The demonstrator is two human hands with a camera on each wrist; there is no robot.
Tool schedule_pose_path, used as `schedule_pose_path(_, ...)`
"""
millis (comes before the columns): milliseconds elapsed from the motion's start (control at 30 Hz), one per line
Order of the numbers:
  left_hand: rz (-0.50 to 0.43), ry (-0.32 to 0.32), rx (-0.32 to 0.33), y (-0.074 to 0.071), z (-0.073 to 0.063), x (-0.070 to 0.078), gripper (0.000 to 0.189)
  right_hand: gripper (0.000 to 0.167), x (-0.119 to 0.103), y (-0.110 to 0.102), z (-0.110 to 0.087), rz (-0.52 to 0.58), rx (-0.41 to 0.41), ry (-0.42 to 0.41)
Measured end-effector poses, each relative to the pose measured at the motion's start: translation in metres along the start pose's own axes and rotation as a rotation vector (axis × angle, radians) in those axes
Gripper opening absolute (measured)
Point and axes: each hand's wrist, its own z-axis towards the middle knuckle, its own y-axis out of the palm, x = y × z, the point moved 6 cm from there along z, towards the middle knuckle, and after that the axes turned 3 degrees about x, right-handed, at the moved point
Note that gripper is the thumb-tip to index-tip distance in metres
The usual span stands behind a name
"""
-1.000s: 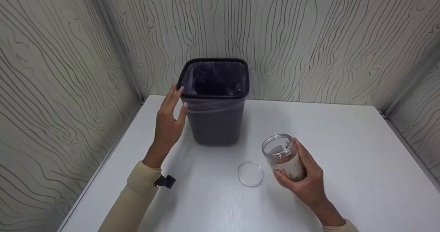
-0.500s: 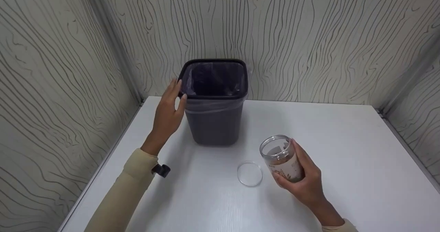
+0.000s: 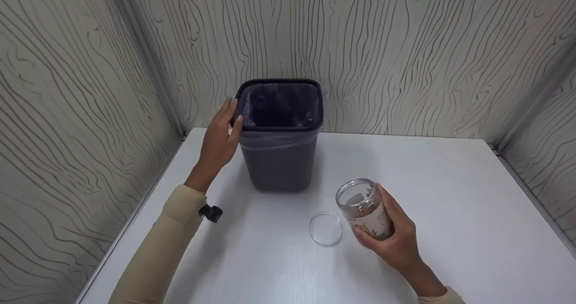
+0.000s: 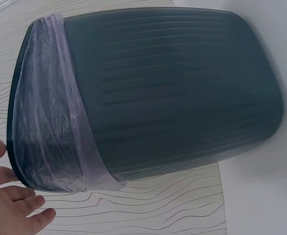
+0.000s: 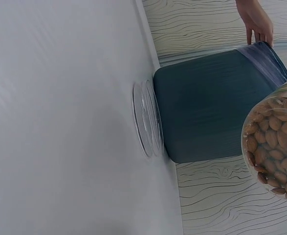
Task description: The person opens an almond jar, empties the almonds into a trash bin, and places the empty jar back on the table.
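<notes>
My right hand [image 3: 396, 238] grips a clear jar [image 3: 366, 211] with a printed wheat label, fingers and thumb around its side. The jar is tilted with its mouth uncovered, and the right wrist view shows almonds [image 5: 277, 147] through its base. A clear round lid [image 3: 326, 229] lies flat on the table beside it. My left hand [image 3: 218, 139] touches the left front corner of a dark trash bin [image 3: 279, 166], its fingers fairly straight. In the left wrist view, the fingers [image 4: 18, 193] lie by the bin's rim, some of them apart from it.
A thin translucent bag [image 4: 50, 107] lines the bin and folds over its rim. The bin stands upright near the back of the white table [image 3: 432, 182]. Wood-patterned panels [image 3: 369, 56] enclose the back and sides.
My left hand has moved slightly up and closer along the bin's rim, now touching it. The jar in my right hand has drifted a little left. The lid stays put.
</notes>
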Motion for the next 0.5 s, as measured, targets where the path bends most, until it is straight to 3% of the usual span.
schedule_pose_path(300, 0.000, -0.029, -0.017, 0.007, 0.006, -0.003, 0.054, 0.106, 0.004, 0.001, -0.004, 0.004, 0.002, 0.006)
schedule_pose_path(500, 0.009, -0.044, -0.045, 0.010, 0.013, -0.001, 0.054, 0.109, 0.019, 0.004, -0.011, -0.004, -0.011, 0.029)
